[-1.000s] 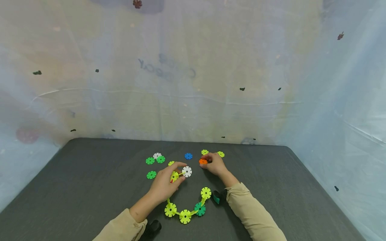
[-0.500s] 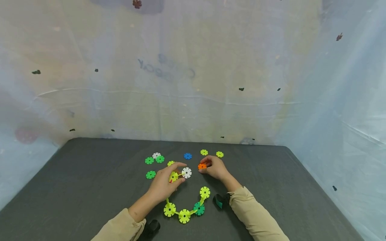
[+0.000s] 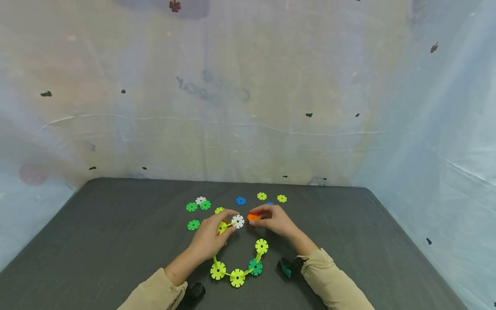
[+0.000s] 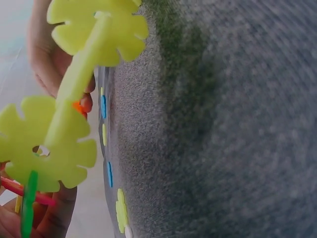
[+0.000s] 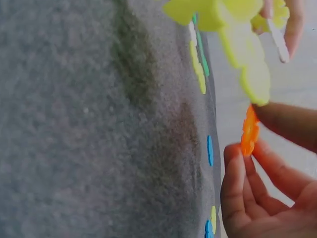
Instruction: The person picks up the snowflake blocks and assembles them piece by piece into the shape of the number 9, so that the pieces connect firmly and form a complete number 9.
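My left hand (image 3: pixel 207 236) grips one end of a chain of notched plastic discs near a yellow disc (image 3: pixel 222 227). A white disc (image 3: pixel 238 221) sticks out past its fingertips, joined to that yellow one. Edges of a red disc (image 4: pixel 29 191) and a green disc (image 4: pixel 28 208) show by the palm in the left wrist view. The chain curves toward the front through yellow discs (image 3: pixel 237 278) and a teal-green disc (image 3: pixel 255 267), ending at another yellow disc (image 3: pixel 261 246). My right hand (image 3: pixel 277 221) pinches a loose orange disc (image 5: pixel 249 131) between thumb and fingers, a small gap right of the white disc.
Loose discs lie on the dark grey table (image 3: pixel 116 241) behind the hands: green discs (image 3: pixel 191 207) and a white disc (image 3: pixel 200 201) at left, a blue disc (image 3: pixel 240 201) mid-back, yellow discs (image 3: pixel 282 198) at right. A plastic sheet (image 3: pixel 248 142) hangs behind the table.
My right hand has moved left and toward the front with the orange disc, close to the white disc. A blue disc shows behind it now. My left hand has hardly moved.
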`<state>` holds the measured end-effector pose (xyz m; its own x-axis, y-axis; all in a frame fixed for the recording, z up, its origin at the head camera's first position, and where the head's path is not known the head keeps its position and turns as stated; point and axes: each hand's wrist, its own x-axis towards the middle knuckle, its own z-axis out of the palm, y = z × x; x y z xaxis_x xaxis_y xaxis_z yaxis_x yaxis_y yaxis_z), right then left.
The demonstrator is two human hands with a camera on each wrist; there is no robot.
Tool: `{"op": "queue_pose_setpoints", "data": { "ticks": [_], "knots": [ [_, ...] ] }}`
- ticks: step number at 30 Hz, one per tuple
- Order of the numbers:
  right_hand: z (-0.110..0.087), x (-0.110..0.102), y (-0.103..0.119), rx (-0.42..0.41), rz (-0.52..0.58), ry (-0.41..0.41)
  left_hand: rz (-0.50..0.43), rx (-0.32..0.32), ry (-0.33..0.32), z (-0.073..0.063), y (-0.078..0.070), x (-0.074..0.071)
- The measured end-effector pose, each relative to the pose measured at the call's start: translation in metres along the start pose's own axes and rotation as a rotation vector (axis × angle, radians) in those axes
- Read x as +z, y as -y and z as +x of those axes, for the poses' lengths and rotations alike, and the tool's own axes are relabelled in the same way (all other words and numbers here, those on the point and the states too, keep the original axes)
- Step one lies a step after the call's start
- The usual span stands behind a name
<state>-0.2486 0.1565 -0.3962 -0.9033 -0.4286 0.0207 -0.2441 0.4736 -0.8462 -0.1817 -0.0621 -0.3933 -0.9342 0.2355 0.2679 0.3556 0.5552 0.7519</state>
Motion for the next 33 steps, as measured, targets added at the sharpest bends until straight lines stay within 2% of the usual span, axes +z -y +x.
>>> {"op": "queue_pose_setpoints", "data": {
  "ticks": [6,11,16,23,33],
  "knots": [
    [-0.009,-0.004,0.005,-0.007,0.088,0.064,0.001,0.002,-0.024,-0.001,-0.001,0.001],
    [-0.013,-0.005,0.008,-0.022,0.119,0.099,0.001,-0.011,-0.037,0.000,-0.001,0.002],
    [-0.016,-0.005,0.008,-0.043,0.137,0.113,0.007,0.006,-0.043,0.000,-0.001,0.002],
    [-0.018,-0.004,0.007,-0.064,0.178,0.142,-0.007,-0.022,-0.049,0.000,-0.003,0.003],
    [-0.018,-0.001,0.007,-0.071,0.207,0.143,-0.019,-0.017,-0.053,0.000,-0.002,0.005]
  ]
}}
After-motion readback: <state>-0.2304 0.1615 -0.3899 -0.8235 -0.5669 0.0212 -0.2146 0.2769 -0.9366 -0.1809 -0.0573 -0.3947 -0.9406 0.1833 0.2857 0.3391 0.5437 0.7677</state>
